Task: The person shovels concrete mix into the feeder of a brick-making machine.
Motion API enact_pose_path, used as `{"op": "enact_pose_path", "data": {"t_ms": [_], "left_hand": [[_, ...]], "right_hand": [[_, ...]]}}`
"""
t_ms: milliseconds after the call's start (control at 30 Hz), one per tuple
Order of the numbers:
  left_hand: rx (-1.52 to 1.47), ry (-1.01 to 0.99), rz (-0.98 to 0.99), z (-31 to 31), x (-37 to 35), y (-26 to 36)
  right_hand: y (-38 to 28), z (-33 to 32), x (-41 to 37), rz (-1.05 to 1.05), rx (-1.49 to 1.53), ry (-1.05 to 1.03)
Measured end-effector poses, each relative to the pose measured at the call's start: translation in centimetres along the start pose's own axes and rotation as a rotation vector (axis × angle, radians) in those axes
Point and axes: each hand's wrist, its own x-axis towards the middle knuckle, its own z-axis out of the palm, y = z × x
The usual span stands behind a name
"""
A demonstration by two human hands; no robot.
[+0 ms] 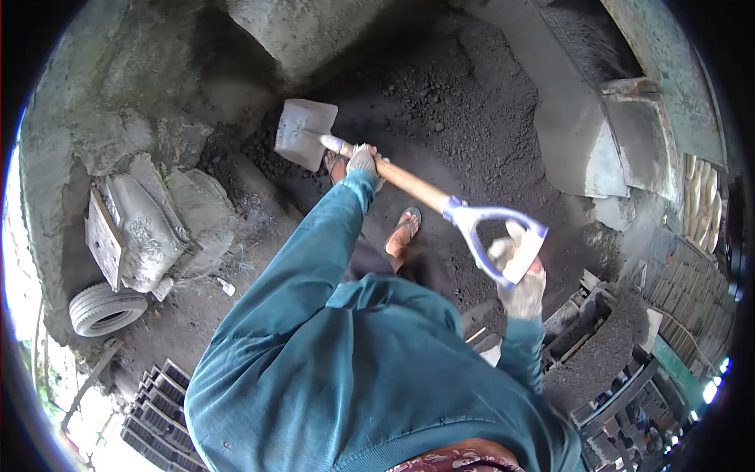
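Observation:
A shovel (413,183) with a wooden shaft and a purple-and-white D-shaped handle slants across the middle of the view. Its flat metal blade (305,130) is at the upper left, near my left foot; no load shows on it. My left hand (363,160), in a pale glove, is wrapped round the lower shaft close to the blade socket. At the other end my right hand (521,279), also gloved, is closed on the D-handle's crossbar, with its fingers partly hidden behind the grip. Dark loose soil (448,118) with lumps covers the ground beyond the shaft.
My feet in flip-flops (405,228) stand on the dark ground. A tyre (108,308) and broken concrete blocks (145,228) lie to the left. Slatted racks (161,413) are at lower left, a trough-like frame (578,318) at right. Rough concrete (307,31) rises ahead.

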Motion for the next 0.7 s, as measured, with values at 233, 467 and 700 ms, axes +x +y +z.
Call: {"op": "enact_pose_path", "data": {"t_ms": [233,467,700], "left_hand": [[0.198,0.322,-0.037,-12.0,-0.6,-12.6],[0.169,0.471,-0.711,-15.8,-2.8,-23.4],[0.459,0.440,-0.323,-26.4,15.8,-14.0]], "right_hand": [[5.2,-5.1,-6.6,0.296,-0.045,0.354],[24.1,-13.7,-14.3,0.430,-0.234,1.073],[27.4,3.7,1.3,0.423,-0.157,0.781]]}}
